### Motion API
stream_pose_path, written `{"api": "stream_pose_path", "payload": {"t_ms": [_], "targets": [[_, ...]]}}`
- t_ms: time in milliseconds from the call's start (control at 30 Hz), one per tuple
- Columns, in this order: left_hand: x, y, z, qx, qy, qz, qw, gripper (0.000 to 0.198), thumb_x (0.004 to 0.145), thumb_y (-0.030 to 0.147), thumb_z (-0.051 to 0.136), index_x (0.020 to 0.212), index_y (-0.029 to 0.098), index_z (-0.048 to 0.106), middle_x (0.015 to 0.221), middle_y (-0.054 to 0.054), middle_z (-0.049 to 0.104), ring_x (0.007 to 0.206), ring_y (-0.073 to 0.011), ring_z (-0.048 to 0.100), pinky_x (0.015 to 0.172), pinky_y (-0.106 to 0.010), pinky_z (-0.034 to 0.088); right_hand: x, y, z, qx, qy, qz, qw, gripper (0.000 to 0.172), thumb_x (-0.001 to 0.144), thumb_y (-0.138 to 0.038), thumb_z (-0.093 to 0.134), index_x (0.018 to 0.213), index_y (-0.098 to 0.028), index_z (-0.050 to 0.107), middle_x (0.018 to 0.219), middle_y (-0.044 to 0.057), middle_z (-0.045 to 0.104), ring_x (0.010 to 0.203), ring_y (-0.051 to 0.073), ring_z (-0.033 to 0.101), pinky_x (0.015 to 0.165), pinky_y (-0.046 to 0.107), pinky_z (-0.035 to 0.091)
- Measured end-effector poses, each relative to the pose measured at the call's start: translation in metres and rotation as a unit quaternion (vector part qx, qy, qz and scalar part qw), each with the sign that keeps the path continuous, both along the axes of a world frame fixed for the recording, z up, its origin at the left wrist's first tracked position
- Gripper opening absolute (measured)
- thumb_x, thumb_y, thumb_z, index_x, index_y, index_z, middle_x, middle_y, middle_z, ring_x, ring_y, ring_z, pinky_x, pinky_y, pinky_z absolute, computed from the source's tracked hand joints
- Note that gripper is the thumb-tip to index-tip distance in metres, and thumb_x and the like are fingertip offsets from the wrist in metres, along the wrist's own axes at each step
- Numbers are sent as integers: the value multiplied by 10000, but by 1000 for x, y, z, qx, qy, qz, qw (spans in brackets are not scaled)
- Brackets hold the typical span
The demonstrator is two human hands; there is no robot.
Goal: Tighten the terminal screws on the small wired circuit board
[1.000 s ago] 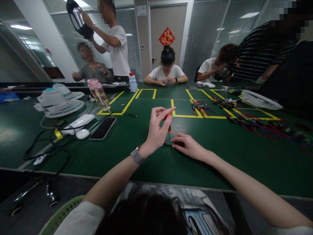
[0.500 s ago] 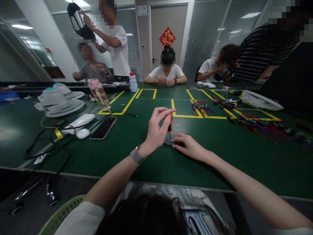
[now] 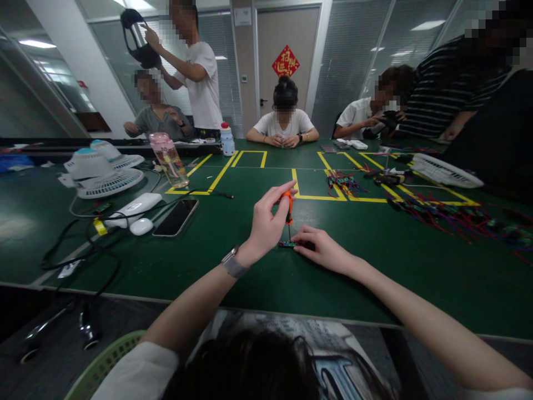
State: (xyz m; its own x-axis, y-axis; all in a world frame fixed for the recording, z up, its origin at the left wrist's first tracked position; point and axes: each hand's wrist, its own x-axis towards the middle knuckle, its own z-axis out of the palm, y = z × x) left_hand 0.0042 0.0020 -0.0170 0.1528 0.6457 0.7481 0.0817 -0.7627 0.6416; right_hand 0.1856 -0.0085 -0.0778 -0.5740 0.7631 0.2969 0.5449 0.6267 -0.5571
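Observation:
My left hand point(image 3: 270, 215) is closed around the orange and black handle of a screwdriver point(image 3: 290, 214), which stands nearly upright. Its thin shaft points down at a small green circuit board point(image 3: 286, 244) lying on the table. Whether the tip sits in a screw is too small to tell. From the right, my right hand point(image 3: 318, 248) pinches the board's right end between thumb and fingers, low against the tabletop. A watch is on my left wrist.
On the green table point(image 3: 233, 266), a phone point(image 3: 175, 218), a white mouse point(image 3: 141, 227), cables and fans point(image 3: 104, 178) are at left. A pink bottle point(image 3: 169, 161) stands behind them. Wired boards point(image 3: 345, 182) lie at right. Several people are around the far side.
The fingers of my left hand have shifted slightly on the screwdriver handle, showing more of its orange part. My right hand and the circuit board stay in place.

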Motion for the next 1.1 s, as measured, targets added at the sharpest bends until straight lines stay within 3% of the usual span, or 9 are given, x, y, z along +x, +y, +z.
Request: {"api": "stream_pose_path", "payload": {"t_ms": [200, 333, 400, 567, 633, 733, 833, 1000, 1100], "targets": [[0, -1, 1, 41, 26, 76, 996, 216, 905, 249, 583, 1094, 228, 685, 957, -30, 572, 864, -124, 574, 813, -254, 483, 0, -1, 0, 4, -3, -1, 1000, 161, 875, -177, 593, 990, -149, 702, 905, 69, 611, 783, 177, 600, 729, 302, 496], [-2, 2, 1, 29, 23, 40, 999, 307, 971, 200, 431, 1204, 229, 629, 1105, -58, 591, 1025, -145, 578, 918, -287, 459, 0, 0, 0, 3, -1, -1, 1000, 169, 877, -184, 587, 997, -154, 702, 906, 69, 611, 772, 174, 601, 723, 300, 498], [-2, 2, 0, 16, 12, 21, 1000, 318, 969, 182, 431, 1235, 216, 600, 1107, -61, 624, 1014, -144, 598, 908, -288, 470, 0, 0, 0, 3, 0, -1, 1000, 169, 875, -180, 589, 996, -152, 702, 899, 69, 611, 772, 175, 601, 719, 298, 498], [0, 0, 1, 29, 23, 76, 996, 217, 888, 233, 604, 1091, 213, 678, 961, -34, 587, 865, -128, 583, 806, -256, 486, 0, 0, 0, 8, -4, -2, 1000, 166, 870, -166, 594, 993, -140, 702, 895, 71, 608, 778, 179, 597, 717, 298, 494], [0, 0, 2, 29, 30, 79, 996, 219, 909, 249, 569, 1092, 221, 686, 990, -41, 565, 887, -131, 580, 824, -261, 484, 0, 0, -1, 5, -3, -2, 1000, 166, 869, -161, 594, 992, -137, 703, 904, 73, 608, 779, 178, 597, 723, 301, 495], [-1, 1, 2, 17, 23, 40, 999, 301, 969, 208, 434, 1189, 231, 637, 1112, -60, 600, 1037, -148, 586, 918, -286, 465, 0, 0, -1, -1, -2, -1, 1000, 170, 873, -162, 589, 997, -138, 702, 910, 73, 609, 779, 176, 599, 733, 304, 498], [0, 2, 1, -3, 4, 19, 1000, 306, 970, 198, 438, 1228, 216, 600, 1115, -64, 645, 1021, -148, 616, 899, -288, 483, 0, 0, 0, 0, -1, -1, 1000, 173, 874, -172, 588, 1002, -145, 702, 905, 70, 607, 778, 174, 600, 734, 304, 501], [1, 1, 0, 17, 13, 70, 997, 219, 898, 244, 592, 1101, 208, 665, 1002, -47, 611, 906, -137, 603, 815, -259, 502, -1, -1, 2, 3, -5, -1, 1000, 169, 876, -176, 588, 997, -142, 700, 909, 72, 609, 779, 174, 604, 733, 303, 505], [1, 1, 0, 23, 30, 74, 997, 240, 933, 270, 534, 1133, 220, 658, 1097, -64, 585, 1009, -153, 587, 884, -280, 491, -1, -1, 2, 6, -5, -2, 1000, 163, 874, -179, 594, 994, -148, 701, 902, 67, 607, 777, 171, 605, 725, 295, 505]]}}
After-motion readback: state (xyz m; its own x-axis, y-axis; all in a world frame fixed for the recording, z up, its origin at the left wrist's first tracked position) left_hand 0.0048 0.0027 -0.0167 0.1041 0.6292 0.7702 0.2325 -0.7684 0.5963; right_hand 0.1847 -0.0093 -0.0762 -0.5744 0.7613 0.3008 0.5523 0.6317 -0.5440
